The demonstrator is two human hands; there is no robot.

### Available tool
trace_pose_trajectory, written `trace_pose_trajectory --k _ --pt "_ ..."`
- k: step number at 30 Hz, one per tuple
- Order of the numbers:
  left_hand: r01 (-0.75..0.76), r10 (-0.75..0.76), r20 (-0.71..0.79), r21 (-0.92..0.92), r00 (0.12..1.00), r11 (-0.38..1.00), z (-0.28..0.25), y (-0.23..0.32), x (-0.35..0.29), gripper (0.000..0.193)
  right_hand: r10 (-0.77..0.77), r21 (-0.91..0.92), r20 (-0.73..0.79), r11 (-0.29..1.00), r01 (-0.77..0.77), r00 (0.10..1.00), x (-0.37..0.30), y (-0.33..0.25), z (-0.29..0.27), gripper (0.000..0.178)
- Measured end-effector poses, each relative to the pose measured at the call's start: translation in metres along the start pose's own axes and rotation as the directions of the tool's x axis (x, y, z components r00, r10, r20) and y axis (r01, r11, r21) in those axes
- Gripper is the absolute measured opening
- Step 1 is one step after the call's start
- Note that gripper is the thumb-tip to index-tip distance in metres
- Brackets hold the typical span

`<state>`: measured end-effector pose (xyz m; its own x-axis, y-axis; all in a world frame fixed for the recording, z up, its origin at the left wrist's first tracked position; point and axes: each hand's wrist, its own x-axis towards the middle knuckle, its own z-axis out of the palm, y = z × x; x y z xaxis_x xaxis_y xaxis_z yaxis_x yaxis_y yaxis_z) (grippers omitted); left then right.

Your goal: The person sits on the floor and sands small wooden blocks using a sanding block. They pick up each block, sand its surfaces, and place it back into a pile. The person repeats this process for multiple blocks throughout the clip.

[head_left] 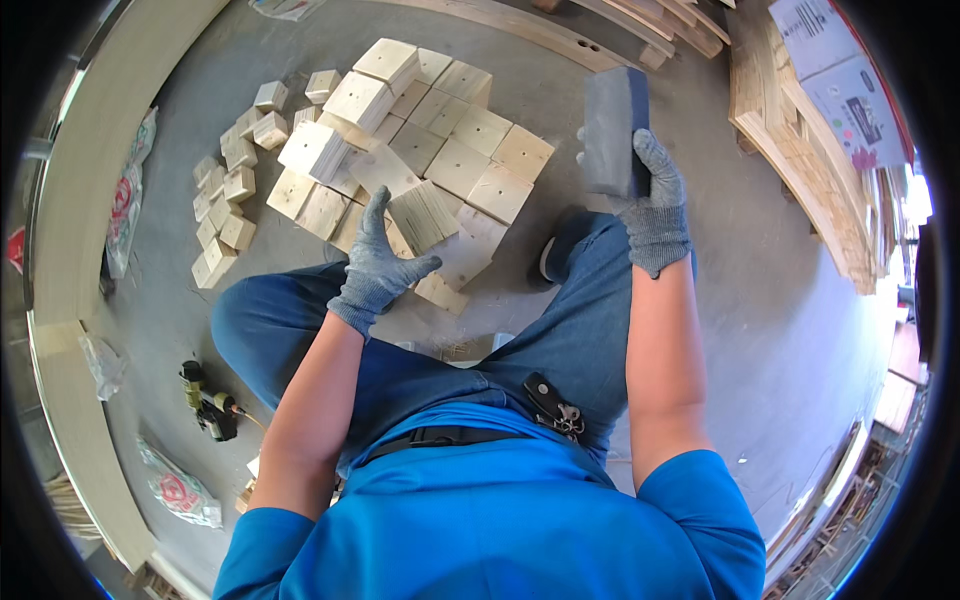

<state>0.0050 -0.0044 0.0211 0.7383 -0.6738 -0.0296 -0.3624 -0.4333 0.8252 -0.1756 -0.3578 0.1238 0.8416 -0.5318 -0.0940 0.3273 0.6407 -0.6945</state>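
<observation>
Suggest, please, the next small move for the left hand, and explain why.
Probably close the left hand around the wooden block just beyond it to the right: the hand is open, close to that block, while the right hand is occupied, holding the grey block apart from the wood.

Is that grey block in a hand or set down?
Held: the right hand grips the grey block, gloved fingertips on both sides.

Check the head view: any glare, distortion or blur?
Head view: pale glare washes the floor at right; fisheye distortion bends the long board at left; corners go black; the wooden blocks and left hand show no obvious motion blur.
</observation>
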Motion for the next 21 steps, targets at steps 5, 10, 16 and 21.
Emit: trace_pose_trajectory --k 5,10,16,21 --pt "0.017 -0.036 0.063 0.279 0.997 0.96 -0.017 0.032 0.011 0.132 -0.019 -0.108 -0.074 0.994 0.011 0.997 -0.004 -0.001 0.004 0.062" --pt "0.116 -0.2 0.161 0.422 0.966 0.899 -0.021 0.055 0.028 0.121 0.004 -0.184 -0.116 0.983 -0.026 0.993 -0.006 0.0 -0.002 0.065" --pt "-0.032 -0.005 0.082 0.436 0.997 0.9 -0.019 0.052 0.027 0.109 0.004 -0.245 -0.131 0.969 -0.036 0.991 -0.006 0.003 -0.002 0.069" --pt "-0.28 0.329 -0.058 0.397 0.943 0.874 -0.013 0.049 0.037 0.107 -0.003 -0.314 -0.144 0.948 -0.043 0.99 -0.007 0.004 -0.007 0.071"
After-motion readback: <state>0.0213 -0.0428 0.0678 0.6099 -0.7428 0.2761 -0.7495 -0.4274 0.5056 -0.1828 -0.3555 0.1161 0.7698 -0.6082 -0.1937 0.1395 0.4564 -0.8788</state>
